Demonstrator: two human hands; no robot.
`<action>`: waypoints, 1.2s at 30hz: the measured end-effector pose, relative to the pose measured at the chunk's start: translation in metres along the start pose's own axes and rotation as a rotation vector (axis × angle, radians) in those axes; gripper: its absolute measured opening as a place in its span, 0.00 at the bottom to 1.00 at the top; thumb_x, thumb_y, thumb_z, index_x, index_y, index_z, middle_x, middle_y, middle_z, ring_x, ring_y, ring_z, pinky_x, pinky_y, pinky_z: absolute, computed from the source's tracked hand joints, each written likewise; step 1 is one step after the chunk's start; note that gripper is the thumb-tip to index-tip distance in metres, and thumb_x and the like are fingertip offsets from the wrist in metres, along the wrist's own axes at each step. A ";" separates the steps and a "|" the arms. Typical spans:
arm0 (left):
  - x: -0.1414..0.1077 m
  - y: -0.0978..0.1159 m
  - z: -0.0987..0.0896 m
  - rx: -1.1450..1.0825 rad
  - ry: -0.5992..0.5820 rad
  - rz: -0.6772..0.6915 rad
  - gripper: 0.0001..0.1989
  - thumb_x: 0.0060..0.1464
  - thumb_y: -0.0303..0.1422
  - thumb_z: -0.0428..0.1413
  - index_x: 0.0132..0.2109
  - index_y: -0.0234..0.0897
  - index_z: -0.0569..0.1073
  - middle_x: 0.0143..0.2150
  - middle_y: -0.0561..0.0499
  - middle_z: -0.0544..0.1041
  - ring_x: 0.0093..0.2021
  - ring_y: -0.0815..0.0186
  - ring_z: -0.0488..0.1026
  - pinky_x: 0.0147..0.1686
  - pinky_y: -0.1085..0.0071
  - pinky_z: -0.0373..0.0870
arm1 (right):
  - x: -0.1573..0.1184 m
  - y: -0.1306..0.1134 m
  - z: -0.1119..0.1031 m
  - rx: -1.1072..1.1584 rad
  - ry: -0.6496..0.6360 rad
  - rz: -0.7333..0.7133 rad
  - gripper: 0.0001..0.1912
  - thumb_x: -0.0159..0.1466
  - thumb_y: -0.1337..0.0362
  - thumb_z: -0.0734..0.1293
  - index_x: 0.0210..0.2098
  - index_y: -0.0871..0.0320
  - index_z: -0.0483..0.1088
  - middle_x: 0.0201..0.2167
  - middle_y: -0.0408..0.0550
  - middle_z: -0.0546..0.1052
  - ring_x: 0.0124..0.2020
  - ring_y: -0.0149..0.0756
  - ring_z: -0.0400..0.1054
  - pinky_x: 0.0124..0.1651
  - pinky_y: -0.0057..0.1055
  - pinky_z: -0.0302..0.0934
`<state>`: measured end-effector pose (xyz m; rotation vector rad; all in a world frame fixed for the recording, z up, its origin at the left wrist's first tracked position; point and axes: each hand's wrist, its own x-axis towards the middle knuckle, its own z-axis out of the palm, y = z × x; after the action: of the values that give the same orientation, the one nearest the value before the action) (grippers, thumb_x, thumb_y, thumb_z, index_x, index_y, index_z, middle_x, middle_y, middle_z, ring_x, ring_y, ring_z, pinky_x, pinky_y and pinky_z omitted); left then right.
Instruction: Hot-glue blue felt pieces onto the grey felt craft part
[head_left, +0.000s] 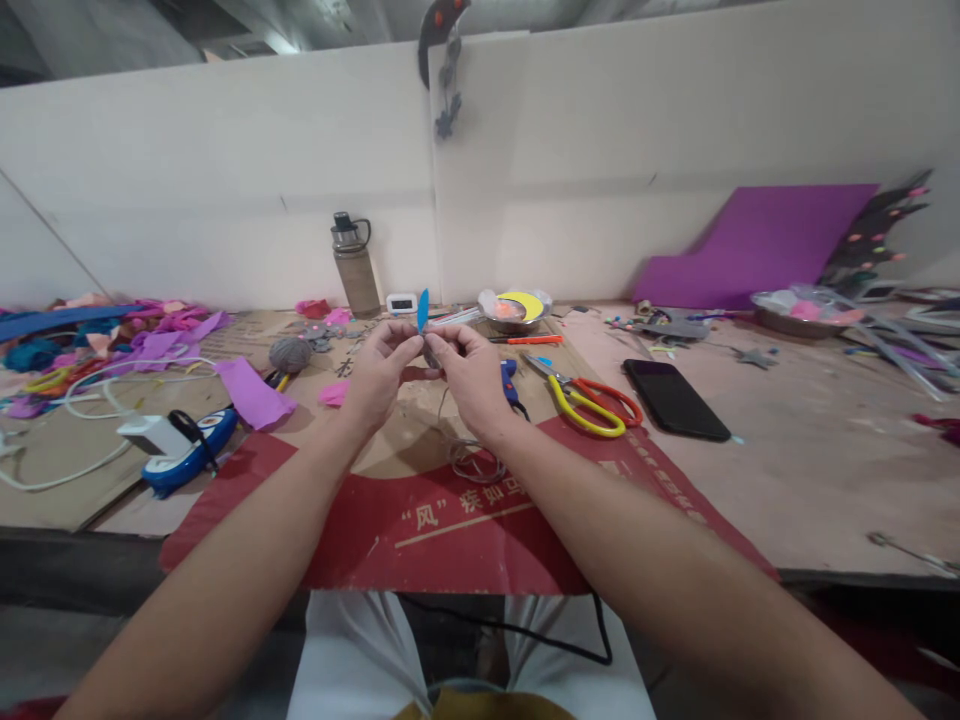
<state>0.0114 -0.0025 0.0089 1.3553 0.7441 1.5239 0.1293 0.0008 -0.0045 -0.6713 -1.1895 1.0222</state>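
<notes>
A narrow blue leaf-shaped piece [423, 307] stands upright between my two hands, over the middle of the red-and-brown board. My left hand [386, 362] pinches at its lower end. Close against it, my right hand [471, 372] is also closed at the piece's base, fingertips nearly touching the left ones. The base itself is hidden by the fingers. Below the right hand, a thin grey cord [476, 462] lies in loose loops; whether its upper end is in my fingers is unclear. A blue glue gun [510, 380] shows partly behind the right hand.
Yellow-and-red-handled scissors [592, 400] and a black phone [675, 398] lie to the right. A blue power strip [191, 455] with white cables sits left, near a grey yarn ball [289, 354] and pink scraps. A bottle [354, 268] stands by the back panel.
</notes>
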 end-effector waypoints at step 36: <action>0.016 -0.008 -0.017 -0.022 0.343 -0.056 0.07 0.44 0.28 0.59 0.27 0.36 0.66 0.18 0.62 0.62 0.19 0.76 0.62 0.36 0.65 0.78 | 0.005 0.012 -0.004 -0.264 -0.115 0.039 0.10 0.59 0.57 0.65 0.29 0.58 0.70 0.21 0.37 0.64 0.24 0.28 0.54 0.28 0.26 0.51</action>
<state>-0.0023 0.0174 0.0050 1.0592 0.9645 1.7358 0.1297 0.0106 -0.0140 -0.8538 -1.4327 0.9542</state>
